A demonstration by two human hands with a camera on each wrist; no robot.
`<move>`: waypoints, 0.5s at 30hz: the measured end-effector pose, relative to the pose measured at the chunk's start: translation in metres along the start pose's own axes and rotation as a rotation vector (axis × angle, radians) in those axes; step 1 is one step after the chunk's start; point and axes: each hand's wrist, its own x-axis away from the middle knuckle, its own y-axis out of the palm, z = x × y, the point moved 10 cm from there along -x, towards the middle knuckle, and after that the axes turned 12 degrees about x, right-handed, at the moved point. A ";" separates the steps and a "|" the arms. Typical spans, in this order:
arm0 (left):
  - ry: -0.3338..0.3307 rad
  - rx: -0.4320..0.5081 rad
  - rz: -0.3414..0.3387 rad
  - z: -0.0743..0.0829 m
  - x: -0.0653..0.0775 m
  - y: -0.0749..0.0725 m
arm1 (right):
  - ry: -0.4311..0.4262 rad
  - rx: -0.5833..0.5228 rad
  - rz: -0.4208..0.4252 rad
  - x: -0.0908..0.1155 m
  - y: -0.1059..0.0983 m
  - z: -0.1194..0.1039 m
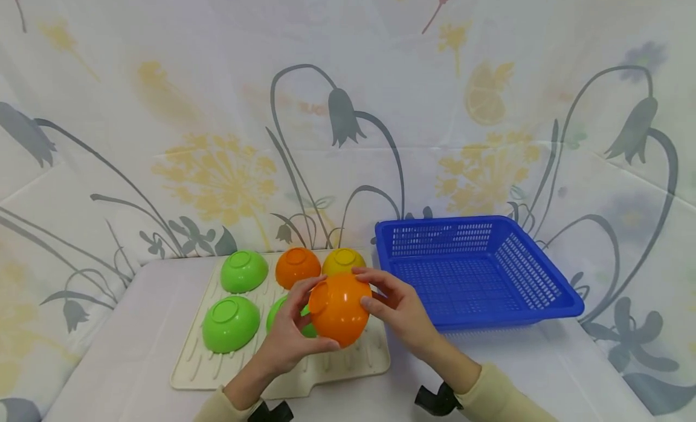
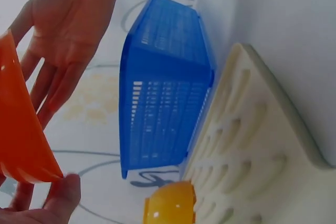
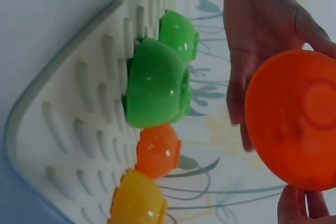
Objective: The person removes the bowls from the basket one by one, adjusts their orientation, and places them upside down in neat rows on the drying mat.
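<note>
An orange bowl (image 1: 339, 310) is tilted in the air over the pale ridged drying mat (image 1: 261, 383), both hands on it. My left hand (image 1: 290, 334) grips its left side, with the thumb at the lower edge and the fingers higher up. At its upper right, my right hand (image 1: 399, 304) holds it between thumb and fingers. The left wrist view shows a thumb at the rim of this orange bowl (image 2: 21, 129). In the right wrist view, the bowl's rounded underside (image 3: 283, 119) faces the camera.
Upside-down on the mat sit several green bowls (image 1: 231, 325), another orange bowl (image 1: 296, 266) and a yellow bowl (image 1: 342, 260). The held bowl and left hand partly cover one green bowl. A blue perforated basket (image 1: 467, 319) stands at the right, before a flowered cloth backdrop (image 1: 228, 107).
</note>
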 end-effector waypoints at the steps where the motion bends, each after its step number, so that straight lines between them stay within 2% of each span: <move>1: 0.007 -0.012 -0.009 0.000 0.001 -0.002 | 0.007 -0.001 -0.007 0.001 0.001 0.001; 4: 0.021 -0.083 -0.026 0.001 0.003 -0.005 | 0.005 0.058 -0.020 0.004 0.003 0.004; 9: 0.022 -0.264 -0.017 -0.001 0.005 -0.009 | -0.013 0.231 -0.005 0.011 0.001 0.011; 15: 0.015 -0.411 0.012 -0.004 0.005 -0.010 | 0.008 0.313 0.040 0.017 0.002 0.020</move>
